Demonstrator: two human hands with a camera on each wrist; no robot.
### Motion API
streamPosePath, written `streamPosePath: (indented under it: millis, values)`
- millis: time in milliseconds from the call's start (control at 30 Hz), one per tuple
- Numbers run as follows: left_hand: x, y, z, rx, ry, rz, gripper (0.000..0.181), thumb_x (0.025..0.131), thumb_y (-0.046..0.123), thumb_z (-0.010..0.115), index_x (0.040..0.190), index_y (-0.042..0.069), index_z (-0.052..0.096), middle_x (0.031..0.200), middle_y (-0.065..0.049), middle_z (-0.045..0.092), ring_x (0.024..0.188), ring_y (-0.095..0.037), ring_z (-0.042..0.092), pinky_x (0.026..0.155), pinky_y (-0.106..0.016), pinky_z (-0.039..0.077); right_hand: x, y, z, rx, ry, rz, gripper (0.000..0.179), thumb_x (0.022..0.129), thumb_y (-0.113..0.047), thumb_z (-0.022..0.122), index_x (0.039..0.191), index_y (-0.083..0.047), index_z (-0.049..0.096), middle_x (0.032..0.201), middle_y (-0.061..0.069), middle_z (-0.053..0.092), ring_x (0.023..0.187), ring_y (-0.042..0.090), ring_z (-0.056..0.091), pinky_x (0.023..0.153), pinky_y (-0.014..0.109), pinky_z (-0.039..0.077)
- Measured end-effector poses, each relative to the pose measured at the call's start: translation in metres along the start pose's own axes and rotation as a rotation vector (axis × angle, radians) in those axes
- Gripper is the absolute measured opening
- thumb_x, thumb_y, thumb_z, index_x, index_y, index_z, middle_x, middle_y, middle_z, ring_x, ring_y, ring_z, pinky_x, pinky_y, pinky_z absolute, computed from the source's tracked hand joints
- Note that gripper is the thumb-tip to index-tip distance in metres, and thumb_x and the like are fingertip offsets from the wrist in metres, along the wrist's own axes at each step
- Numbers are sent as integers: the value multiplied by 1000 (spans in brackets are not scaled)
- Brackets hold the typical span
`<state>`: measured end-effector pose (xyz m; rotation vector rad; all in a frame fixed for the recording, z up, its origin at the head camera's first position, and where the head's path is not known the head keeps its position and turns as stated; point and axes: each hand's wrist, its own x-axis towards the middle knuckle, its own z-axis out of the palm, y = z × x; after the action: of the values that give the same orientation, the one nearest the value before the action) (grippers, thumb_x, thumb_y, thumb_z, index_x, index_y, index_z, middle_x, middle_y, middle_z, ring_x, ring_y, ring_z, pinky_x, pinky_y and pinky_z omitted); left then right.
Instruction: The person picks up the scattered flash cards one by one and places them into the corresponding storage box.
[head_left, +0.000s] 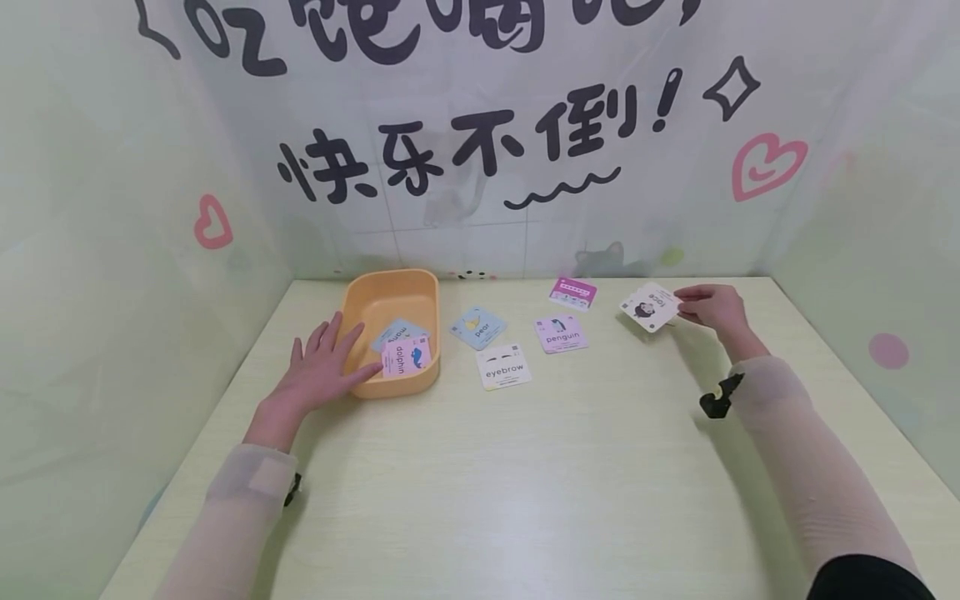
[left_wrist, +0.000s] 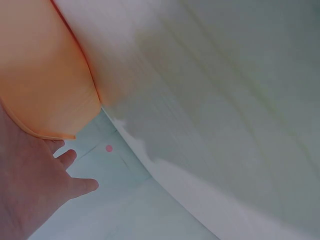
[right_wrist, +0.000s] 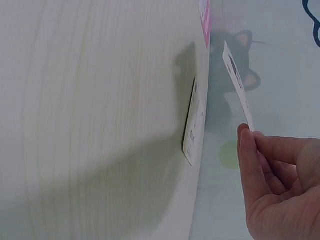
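My right hand [head_left: 712, 310] pinches the edge of a white "face" card [head_left: 651, 307] between thumb and fingers. The right wrist view shows this face card [right_wrist: 236, 80] raised off the table, tilted. Below it another white card [right_wrist: 193, 127] lies on the table, its print too slanted to read. My left hand [head_left: 315, 371] spreads its fingers over the near left side of an orange tray [head_left: 390, 287], touching its rim. In that tray a pink "dolphin" card [head_left: 405, 357] partly covers a blue card [head_left: 399, 329].
Right of the tray lie a blue "pear" card [head_left: 478, 327], a white "eyebrow" card [head_left: 503, 367], a lilac "penguin" card [head_left: 562, 333] and a magenta card [head_left: 573, 293]. A printed curtain [head_left: 480, 242] borders the pale table [head_left: 487, 483] at the back.
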<state>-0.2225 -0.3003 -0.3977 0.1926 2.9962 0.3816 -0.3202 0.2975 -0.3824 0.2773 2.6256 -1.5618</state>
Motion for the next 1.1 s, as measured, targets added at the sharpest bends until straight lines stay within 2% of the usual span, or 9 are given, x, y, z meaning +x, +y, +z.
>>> streamPosePath:
  millis: [100, 167, 233, 267, 633, 800, 1033, 1100]
  values:
    - [0, 0, 0, 0, 0, -1, 96, 91, 74, 44, 161, 16, 11, 167, -21, -10, 151, -51, -2, 114, -76, -7, 0, -5, 4, 60, -19, -13, 46, 97, 2, 58, 140, 12, 47, 110, 12, 72, 68, -11, 63, 77, 14, 57]
    - [-1, 0, 0, -1, 0, -1, 96, 91, 73, 44, 161, 16, 11, 167, -21, -10, 151, -51, -3, 114, -76, -7, 1, -8, 7, 102, -36, -19, 47, 96, 3, 58, 140, 13, 46, 88, -8, 72, 68, -10, 64, 75, 14, 57]
    - [-1, 0, 0, -2, 0, -1, 96, 91, 74, 43, 162, 16, 11, 167, -21, -10, 151, -51, -3, 114, -76, -7, 3, -11, 10, 141, -55, -21, 48, 96, 3, 59, 141, 13, 45, 73, -23, 62, 67, -10, 65, 73, 13, 57]
    - [-1, 0, 0, -3, 0, -1, 96, 91, 74, 43, 162, 16, 11, 167, -21, -10, 151, -51, -3, 114, -76, -8, 4, -12, 11, 150, -63, -22, 48, 97, 2, 58, 142, 13, 44, 72, -25, 61, 67, -10, 65, 73, 13, 57]
    - [2, -1, 1, -3, 3, 7, 96, 91, 74, 43, 162, 16, 11, 167, -20, -12, 151, -50, -4, 114, -75, -8, 5, -42, 41, 213, -124, -63, 49, 94, 5, 61, 140, 14, 46, 73, -22, 64, 68, -7, 66, 73, 15, 58]
    - [1, -2, 1, 1, 7, 7, 96, 92, 74, 43, 161, 16, 12, 167, -21, -11, 151, -51, -5, 113, -75, -11, 5, -56, 61, 253, -170, -71, 49, 95, 7, 59, 141, 15, 44, 75, -18, 66, 68, -6, 66, 72, 13, 57]
    - [0, -2, 1, 0, 14, 15, 96, 91, 73, 45, 161, 15, 13, 167, -22, -10, 151, -52, -6, 112, -75, -16, 3, -79, 90, 207, -185, -69, 44, 94, 4, 61, 138, 8, 53, 89, -8, 67, 74, -3, 66, 81, 18, 58]
    - [0, -2, 1, 6, 15, 15, 96, 91, 73, 44, 161, 15, 13, 167, -22, -9, 151, -52, -6, 112, -75, -16, 4, -86, 98, 185, -172, -61, 43, 94, 3, 63, 136, 6, 56, 90, -7, 67, 76, 0, 66, 78, 17, 58]
